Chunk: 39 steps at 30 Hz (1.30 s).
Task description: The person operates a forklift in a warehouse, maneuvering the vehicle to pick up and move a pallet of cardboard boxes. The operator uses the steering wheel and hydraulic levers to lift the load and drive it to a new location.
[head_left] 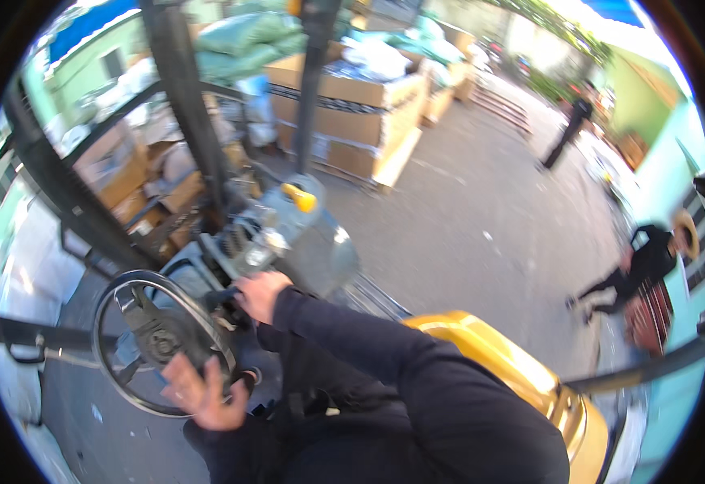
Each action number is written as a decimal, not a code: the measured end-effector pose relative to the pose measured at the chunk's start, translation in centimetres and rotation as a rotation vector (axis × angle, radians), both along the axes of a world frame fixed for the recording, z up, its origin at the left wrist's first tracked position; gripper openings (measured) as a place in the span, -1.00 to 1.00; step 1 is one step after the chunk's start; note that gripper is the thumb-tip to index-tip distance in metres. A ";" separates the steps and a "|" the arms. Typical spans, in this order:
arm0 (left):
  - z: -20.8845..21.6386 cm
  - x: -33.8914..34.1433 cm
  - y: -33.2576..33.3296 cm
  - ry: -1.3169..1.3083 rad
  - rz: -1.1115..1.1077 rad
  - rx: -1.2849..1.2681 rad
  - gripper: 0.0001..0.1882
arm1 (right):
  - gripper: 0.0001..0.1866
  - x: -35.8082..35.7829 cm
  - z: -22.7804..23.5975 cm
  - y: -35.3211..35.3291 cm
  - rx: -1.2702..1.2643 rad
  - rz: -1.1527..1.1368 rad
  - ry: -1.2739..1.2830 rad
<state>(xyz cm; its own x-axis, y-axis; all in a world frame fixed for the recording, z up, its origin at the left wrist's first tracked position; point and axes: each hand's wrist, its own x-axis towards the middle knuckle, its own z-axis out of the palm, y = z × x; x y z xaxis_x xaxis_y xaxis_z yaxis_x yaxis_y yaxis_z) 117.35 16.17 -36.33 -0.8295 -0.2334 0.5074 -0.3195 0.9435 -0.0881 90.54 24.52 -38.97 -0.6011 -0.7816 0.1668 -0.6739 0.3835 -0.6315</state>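
I sit at the controls of a forklift with a black steering wheel (pixel 163 343). My left hand (pixel 211 397) is over the lower right of the wheel, its fingers spread and slightly blurred; no grip on the rim shows. To the right of the wheel, my right hand (pixel 260 295) is closed over a dark control lever (pixel 225 298), with its fingertips partly hidden. Ahead of that hand is the grey dashboard (pixel 255 252), and a yellow knob (pixel 299 198) sticks up beyond it.
Dark mast posts (pixel 179 97) rise ahead. Past them stand large cardboard boxes (pixel 336 121) on pallets and green sacks (pixel 247 36). At right, one person (pixel 570 125) stands far off and another (pixel 646 262) is seated by the wall. Yellow bodywork (pixel 489 347) lies beside my right arm.
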 end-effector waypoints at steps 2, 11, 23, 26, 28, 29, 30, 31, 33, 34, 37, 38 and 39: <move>0.3 6.6 -4.4 0.013 0.109 -0.239 -0.19 | -0.79 -1.6 2.5 0.5 -0.202 -0.120 0.323; 11.4 -6.2 -28.1 0.110 0.624 -0.311 -0.45 | -0.34 -11.2 6.3 2.0 0.026 -0.303 0.108; 0.2 -9.1 -3.6 0.097 -0.298 -0.069 -0.39 | -0.63 -8.8 2.7 -2.6 -0.210 -0.480 0.288; 0.5 -9.7 -3.9 0.151 -0.334 0.020 -0.40 | -0.68 -8.6 2.5 -2.4 -0.241 -0.492 0.351; 0.3 -10.2 -3.7 0.210 -0.331 0.063 -0.40 | -0.70 -8.5 2.7 -2.5 -0.286 -0.506 0.375; 0.1 -10.2 -3.6 0.250 -0.323 0.081 -0.40 | -0.71 -8.5 2.7 -2.6 -0.237 -0.495 0.390; -0.1 -10.0 -3.4 0.237 -0.300 0.086 -0.38 | -0.71 -8.6 2.7 -2.6 -0.264 -0.496 0.433; -0.3 -9.7 -3.3 0.225 -0.286 0.098 -0.38 | -0.71 -8.6 2.7 -2.6 -0.207 -0.503 0.450; -0.8 -8.7 -3.2 0.168 -0.228 0.146 -0.37 | -0.71 -8.8 2.6 -2.5 -0.225 -0.483 0.454; -1.0 -8.1 -3.1 0.141 -0.216 0.169 -0.36 | -0.71 -8.9 2.5 -2.5 -0.246 -0.474 0.459; -1.5 -6.2 -3.1 0.117 -0.234 0.171 -0.36 | -0.68 -8.8 2.6 -2.3 -0.224 -0.463 0.477; -1.6 -5.5 -3.1 0.120 -0.237 0.192 -0.36 | -0.67 -8.8 2.7 -2.3 -0.176 -0.455 0.459; -1.8 -4.5 -3.2 0.096 -0.231 0.205 -0.37 | -0.66 -8.8 2.8 -2.3 -0.175 -0.455 0.445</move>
<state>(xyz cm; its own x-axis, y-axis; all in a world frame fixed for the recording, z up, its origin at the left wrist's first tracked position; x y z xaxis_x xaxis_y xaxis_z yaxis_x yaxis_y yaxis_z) 112.82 13.01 -38.13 -0.8232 -0.1501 0.5476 -0.0928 0.9870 0.1312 81.78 22.23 -36.17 -0.7097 -0.4044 0.5768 -0.6795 0.6089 -0.4092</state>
